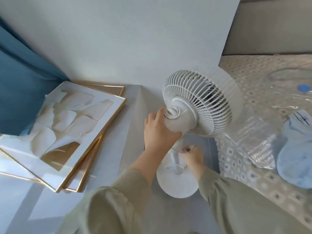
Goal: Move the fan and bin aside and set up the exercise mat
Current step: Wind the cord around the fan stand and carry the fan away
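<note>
Two sage-green knit sleeves with ribbed cuffs come up from the bottom edge of the frame. The right hand (192, 156), just right of centre, has its fingers curled around the slim white stem of the fan (197, 105), right under the neck. The left hand (158, 130), a little higher and to the left, wraps around the smooth rounded motor housing at the back, beside a small ridged knob. The fan is matte white plastic and stands in the middle of the frame. Its flat round base is low over the pale grey floor (135, 208); whether it touches cannot be told. Its domed cage of thin curved ribs tilts toward the upper right.

At left lie stacked framed pictures (64, 129), white with thin gold edges and cream leaf-like shapes. At right is a beige cover (253, 183) with a small diamond pattern, carrying crinkled clear plastic (260, 142) and a fluffy pale blue cloth (295, 149). A heavy blue curtain (20, 81) hangs at upper left against the plain white wall (135, 39).
</note>
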`<state>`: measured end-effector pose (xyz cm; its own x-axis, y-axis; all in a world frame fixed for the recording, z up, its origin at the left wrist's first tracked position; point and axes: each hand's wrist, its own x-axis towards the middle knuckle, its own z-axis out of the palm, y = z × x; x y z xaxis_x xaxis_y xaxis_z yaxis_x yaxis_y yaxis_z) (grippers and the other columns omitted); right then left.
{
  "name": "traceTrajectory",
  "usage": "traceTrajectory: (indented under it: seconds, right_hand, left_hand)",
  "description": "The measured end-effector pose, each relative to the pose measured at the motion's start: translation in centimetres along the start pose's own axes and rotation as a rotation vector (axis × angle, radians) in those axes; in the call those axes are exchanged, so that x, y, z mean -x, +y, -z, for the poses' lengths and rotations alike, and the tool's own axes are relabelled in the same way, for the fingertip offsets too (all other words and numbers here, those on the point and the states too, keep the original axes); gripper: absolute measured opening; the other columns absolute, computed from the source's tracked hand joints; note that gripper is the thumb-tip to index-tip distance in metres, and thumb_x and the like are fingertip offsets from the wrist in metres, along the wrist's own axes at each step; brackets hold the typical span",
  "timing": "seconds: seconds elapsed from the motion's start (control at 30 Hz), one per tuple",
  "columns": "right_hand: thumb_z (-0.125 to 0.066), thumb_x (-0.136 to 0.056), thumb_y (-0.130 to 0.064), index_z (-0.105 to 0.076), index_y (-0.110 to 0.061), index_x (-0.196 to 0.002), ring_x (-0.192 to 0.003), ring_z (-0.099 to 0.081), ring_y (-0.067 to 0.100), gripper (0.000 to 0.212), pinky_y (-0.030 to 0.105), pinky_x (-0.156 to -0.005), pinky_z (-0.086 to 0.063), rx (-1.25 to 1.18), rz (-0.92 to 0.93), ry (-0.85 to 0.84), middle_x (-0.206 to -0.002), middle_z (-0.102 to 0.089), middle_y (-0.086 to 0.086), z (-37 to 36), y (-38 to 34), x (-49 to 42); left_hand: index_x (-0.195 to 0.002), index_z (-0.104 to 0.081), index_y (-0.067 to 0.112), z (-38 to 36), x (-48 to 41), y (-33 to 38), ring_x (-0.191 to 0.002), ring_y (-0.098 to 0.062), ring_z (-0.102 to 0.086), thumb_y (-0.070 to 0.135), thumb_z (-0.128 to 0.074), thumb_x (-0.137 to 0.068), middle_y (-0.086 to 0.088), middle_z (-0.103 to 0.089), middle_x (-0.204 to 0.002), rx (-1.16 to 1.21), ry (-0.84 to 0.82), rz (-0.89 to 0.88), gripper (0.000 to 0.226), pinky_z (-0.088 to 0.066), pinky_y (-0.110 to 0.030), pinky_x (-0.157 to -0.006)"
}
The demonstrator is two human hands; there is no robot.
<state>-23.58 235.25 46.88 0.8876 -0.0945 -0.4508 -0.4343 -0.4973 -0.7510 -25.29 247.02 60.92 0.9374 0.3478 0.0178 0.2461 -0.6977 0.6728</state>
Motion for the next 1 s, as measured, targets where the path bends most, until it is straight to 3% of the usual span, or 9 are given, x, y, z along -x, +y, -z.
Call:
traceTrajectory:
  seconds: [0.1,0.2,0.33,0.4,0.5,0.63,0.7,0.87,1.0]
  right_hand:
    - [-0.064,-0.079,-0.004,-0.071,-0.005,-0.075,-0.068,-0.058,0.022,0.008,0.021,-0.051,-0.036,0.023,-0.003,0.038,-0.065,-0.063,0.005,-0.7,2.1,-2.9]
    - [-0.061,-0.079,0.000,-0.073,-0.001,-0.081,-0.074,-0.064,0.023,0.012,0.022,-0.061,-0.041,0.048,0.002,0.029,-0.078,-0.071,0.012,-1.0,3.5,-3.9]
    - [-0.061,-0.081,0.000,-0.065,-0.009,-0.071,-0.061,-0.058,0.012,0.015,0.011,-0.051,-0.039,0.057,-0.039,0.011,-0.061,-0.061,0.000,-2.3,5.0,-5.0]
    - [-0.062,-0.082,-0.004,-0.067,-0.010,-0.074,-0.066,-0.059,0.015,0.011,0.019,-0.059,-0.040,0.073,-0.060,-0.001,-0.061,-0.060,-0.003,-3.3,6.1,-5.3]
    - [-0.065,-0.082,-0.007,-0.072,-0.005,-0.083,-0.074,-0.063,0.020,0.008,0.027,-0.066,-0.047,0.045,-0.092,0.005,-0.073,-0.065,0.005,-5.5,7.5,-5.2]
    - [-0.067,-0.082,-0.016,-0.068,-0.015,-0.083,-0.075,-0.064,0.021,0.002,0.041,-0.076,-0.057,-0.109,-0.193,-0.063,-0.077,-0.067,0.003,-7.7,7.9,-5.0]
    - [-0.066,-0.081,-0.016,-0.068,-0.012,-0.095,-0.083,-0.065,0.023,0.014,0.044,-0.080,-0.057,-0.135,-0.226,-0.069,-0.083,-0.067,0.002,-8.4,7.9,-5.4]
    - [-0.070,-0.076,-0.028,-0.053,-0.018,-0.099,-0.091,-0.057,0.017,0.030,0.023,-0.074,-0.040,0.011,-0.246,-0.233,-0.092,-0.058,-0.005,-8.8,7.8,-4.9]
    - [-0.075,-0.070,-0.026,-0.044,-0.018,-0.126,-0.110,-0.057,0.018,0.064,0.031,-0.094,-0.045,-0.142,-0.228,-0.285,-0.119,-0.056,-0.004,-8.9,7.9,-3.9]
  left_hand:
    - [-0.132,-0.040,0.031,-4.0,-1.9,-2.9,-0.107,-0.021,-0.043,0.033,-0.078,-0.059,0.002,-0.046,-0.116,0.023,-0.013,0.053,0.082,-0.038,-0.027,-0.084]
    - [-0.132,-0.041,0.030,-5.8,-2.2,-4.5,-0.108,-0.021,-0.040,0.032,-0.077,-0.060,0.001,-0.046,-0.117,0.011,-0.024,0.079,0.080,-0.032,-0.024,-0.083]
    - [-0.129,-0.043,0.033,-8.1,-2.3,-7.2,-0.105,-0.019,-0.039,0.028,-0.075,-0.062,0.003,-0.045,-0.114,-0.007,-0.070,0.088,0.075,-0.040,-0.027,-0.085]
    - [-0.129,-0.044,0.034,-8.8,-2.0,-8.3,-0.104,-0.017,-0.039,0.028,-0.074,-0.062,0.005,-0.045,-0.112,0.006,-0.078,0.078,0.074,-0.038,-0.026,-0.083]
    - [-0.131,-0.045,0.033,-9.3,-1.8,-9.3,-0.100,-0.015,-0.037,0.028,-0.076,-0.063,0.004,-0.045,-0.111,0.012,-0.061,0.048,0.075,-0.030,-0.022,-0.081]
    - [-0.132,-0.045,0.032,-9.4,-1.5,-9.8,-0.103,-0.017,-0.039,0.026,-0.075,-0.063,0.003,-0.046,-0.113,0.029,-0.042,0.028,0.076,-0.032,-0.022,-0.083]
    - [-0.133,-0.043,0.032,-9.4,-1.4,-10.0,-0.105,-0.018,-0.038,0.026,-0.075,-0.063,0.003,-0.045,-0.114,0.039,-0.049,0.021,0.077,-0.032,-0.023,-0.084]
    - [-0.135,-0.042,0.032,-9.4,-1.1,-10.3,-0.104,-0.022,-0.039,0.027,-0.075,-0.064,0.001,-0.046,-0.117,0.024,-0.052,0.000,0.079,-0.035,-0.026,-0.086]
    - [-0.136,-0.040,0.029,-9.0,0.0,-10.4,-0.108,-0.023,-0.041,0.032,-0.076,-0.065,0.000,-0.047,-0.120,-0.019,-0.062,-0.033,0.079,-0.035,-0.025,-0.083]
